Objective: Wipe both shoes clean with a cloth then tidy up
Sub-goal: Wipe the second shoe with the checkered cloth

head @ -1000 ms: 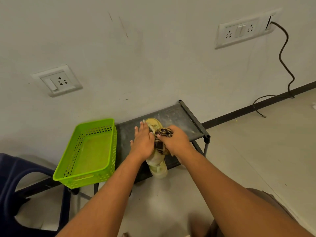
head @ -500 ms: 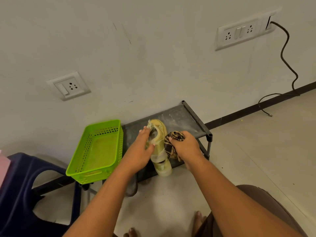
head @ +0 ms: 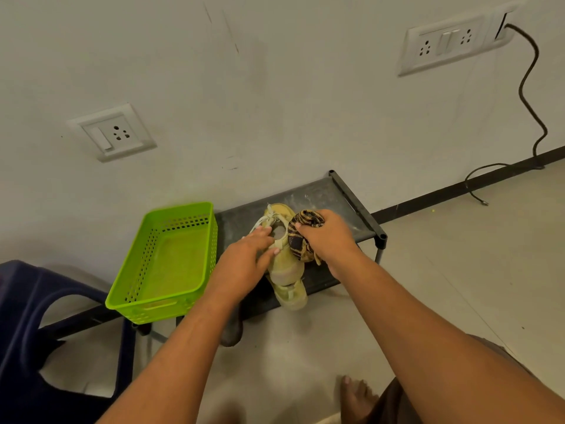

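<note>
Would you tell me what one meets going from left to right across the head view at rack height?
Blue chair, green basket, left hand, shoe, right hand with the striped cloth, black cable.

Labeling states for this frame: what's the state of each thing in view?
Shoe, lying on rack, one end past front edge.
Cloth, bunched, against shoe.
Basket, empty, left of shoe.
Left hand, resting on shoe.
Right hand, gripping cloth.
Cable, plugged into wall.
</note>
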